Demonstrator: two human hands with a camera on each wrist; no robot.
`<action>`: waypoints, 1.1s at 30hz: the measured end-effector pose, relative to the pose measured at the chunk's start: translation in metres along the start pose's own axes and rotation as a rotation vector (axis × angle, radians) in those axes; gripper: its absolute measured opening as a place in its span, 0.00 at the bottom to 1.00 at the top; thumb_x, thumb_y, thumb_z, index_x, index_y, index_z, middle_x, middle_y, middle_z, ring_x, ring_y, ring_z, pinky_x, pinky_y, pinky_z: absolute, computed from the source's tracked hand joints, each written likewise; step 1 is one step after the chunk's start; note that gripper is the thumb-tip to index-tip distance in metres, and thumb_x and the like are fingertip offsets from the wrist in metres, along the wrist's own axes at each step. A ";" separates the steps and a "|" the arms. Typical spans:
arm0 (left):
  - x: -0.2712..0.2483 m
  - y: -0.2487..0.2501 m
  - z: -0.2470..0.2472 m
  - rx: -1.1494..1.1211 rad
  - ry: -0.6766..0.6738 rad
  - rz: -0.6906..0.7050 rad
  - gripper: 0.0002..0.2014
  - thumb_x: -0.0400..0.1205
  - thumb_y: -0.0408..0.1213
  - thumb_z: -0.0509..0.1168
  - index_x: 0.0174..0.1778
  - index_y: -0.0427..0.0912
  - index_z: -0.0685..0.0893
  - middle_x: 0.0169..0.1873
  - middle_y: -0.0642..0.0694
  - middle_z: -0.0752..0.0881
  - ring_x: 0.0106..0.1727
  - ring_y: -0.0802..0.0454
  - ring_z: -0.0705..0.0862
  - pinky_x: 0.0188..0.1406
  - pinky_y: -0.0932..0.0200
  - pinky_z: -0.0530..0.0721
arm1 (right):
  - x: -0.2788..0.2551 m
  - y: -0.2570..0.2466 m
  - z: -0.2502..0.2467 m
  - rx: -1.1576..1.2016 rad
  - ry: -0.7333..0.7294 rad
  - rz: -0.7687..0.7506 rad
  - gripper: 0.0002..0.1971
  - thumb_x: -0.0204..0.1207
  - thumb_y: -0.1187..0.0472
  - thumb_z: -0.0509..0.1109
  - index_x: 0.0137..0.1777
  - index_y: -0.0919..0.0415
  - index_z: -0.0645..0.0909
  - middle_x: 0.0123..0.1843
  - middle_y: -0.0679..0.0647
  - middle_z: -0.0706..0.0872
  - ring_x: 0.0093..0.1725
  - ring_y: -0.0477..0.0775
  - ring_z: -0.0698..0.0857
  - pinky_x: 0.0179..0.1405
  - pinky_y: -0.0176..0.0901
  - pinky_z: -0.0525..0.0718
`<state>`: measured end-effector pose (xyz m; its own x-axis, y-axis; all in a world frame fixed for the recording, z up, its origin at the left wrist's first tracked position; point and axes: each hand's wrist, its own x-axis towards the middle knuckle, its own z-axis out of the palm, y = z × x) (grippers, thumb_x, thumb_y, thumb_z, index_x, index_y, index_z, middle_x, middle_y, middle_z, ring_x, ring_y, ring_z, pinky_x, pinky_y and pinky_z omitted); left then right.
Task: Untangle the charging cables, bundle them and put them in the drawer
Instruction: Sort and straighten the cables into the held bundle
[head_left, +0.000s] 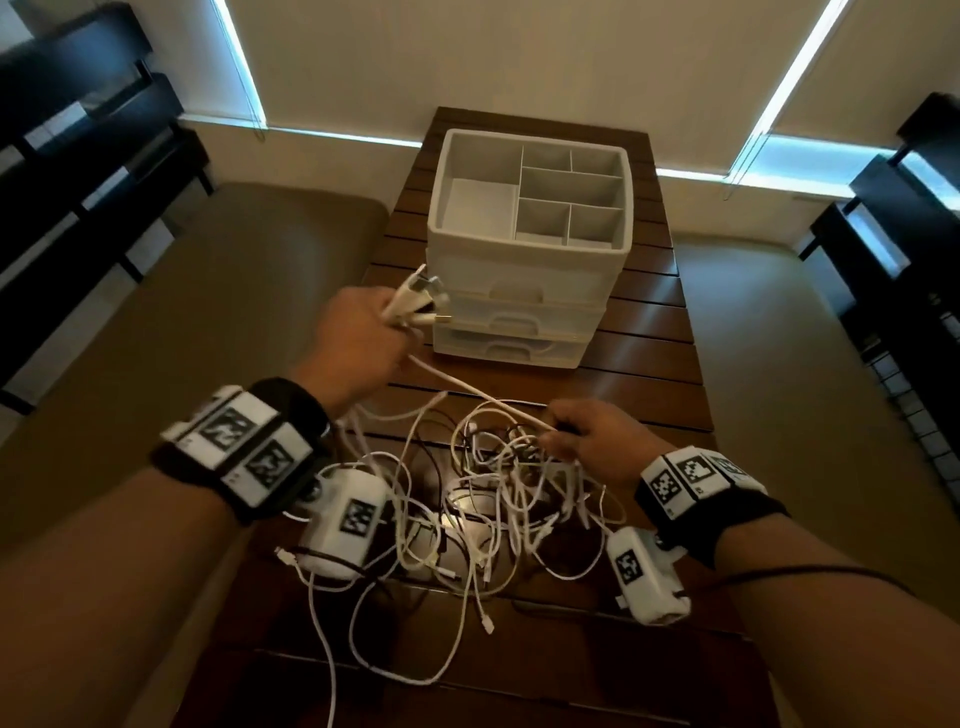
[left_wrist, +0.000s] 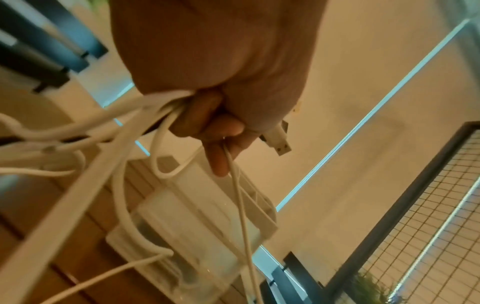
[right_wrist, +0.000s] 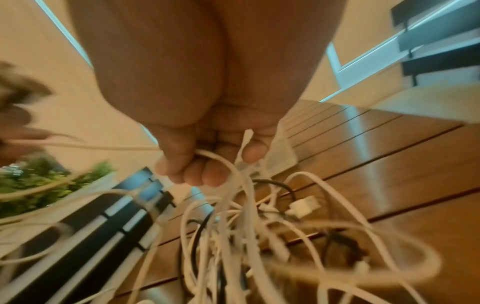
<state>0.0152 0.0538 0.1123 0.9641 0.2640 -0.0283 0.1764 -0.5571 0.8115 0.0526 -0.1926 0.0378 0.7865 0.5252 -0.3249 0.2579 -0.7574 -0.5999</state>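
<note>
Left hand (head_left: 358, 340) is gripping a bunch of white cable ends (head_left: 415, 304), fist raised just in front of the drawer unit (head_left: 524, 291); a USB plug (left_wrist: 279, 139) is sticking out past the fingers. Right hand (head_left: 592, 441) is pinching one taut white cable (head_left: 467, 387) running between both hands, possibly with more strands, blur makes it hard to tell. Tangled cable pile (head_left: 467, 519) is lying on the wooden table (head_left: 649, 364) between the wrists. All drawers are sitting closed.

Right hand (right_wrist: 207, 131) around white cables (right_wrist: 233, 172)
</note>
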 end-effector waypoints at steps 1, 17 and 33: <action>0.003 -0.002 -0.011 0.115 0.012 0.021 0.09 0.80 0.28 0.67 0.34 0.43 0.82 0.27 0.48 0.81 0.26 0.56 0.77 0.19 0.69 0.73 | -0.001 0.007 -0.002 -0.013 0.024 0.023 0.08 0.81 0.55 0.67 0.39 0.53 0.78 0.35 0.47 0.81 0.34 0.45 0.79 0.37 0.42 0.76; -0.018 0.014 0.021 0.461 -0.106 0.487 0.04 0.79 0.42 0.70 0.40 0.50 0.82 0.39 0.54 0.79 0.37 0.52 0.79 0.30 0.65 0.67 | 0.005 -0.068 -0.029 -0.326 0.103 -0.144 0.08 0.80 0.57 0.67 0.53 0.54 0.86 0.37 0.46 0.84 0.37 0.48 0.81 0.37 0.41 0.76; 0.023 0.014 -0.120 0.481 0.023 0.184 0.20 0.71 0.63 0.71 0.48 0.52 0.90 0.36 0.44 0.90 0.38 0.42 0.89 0.44 0.46 0.87 | -0.006 -0.009 -0.059 -0.228 0.473 0.031 0.08 0.83 0.59 0.63 0.42 0.54 0.77 0.28 0.42 0.73 0.28 0.43 0.74 0.26 0.30 0.66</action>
<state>0.0158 0.1462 0.1930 0.9841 0.1421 0.1070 0.0809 -0.8934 0.4418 0.0788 -0.2113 0.0881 0.9496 0.3083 0.0571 0.3044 -0.8627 -0.4038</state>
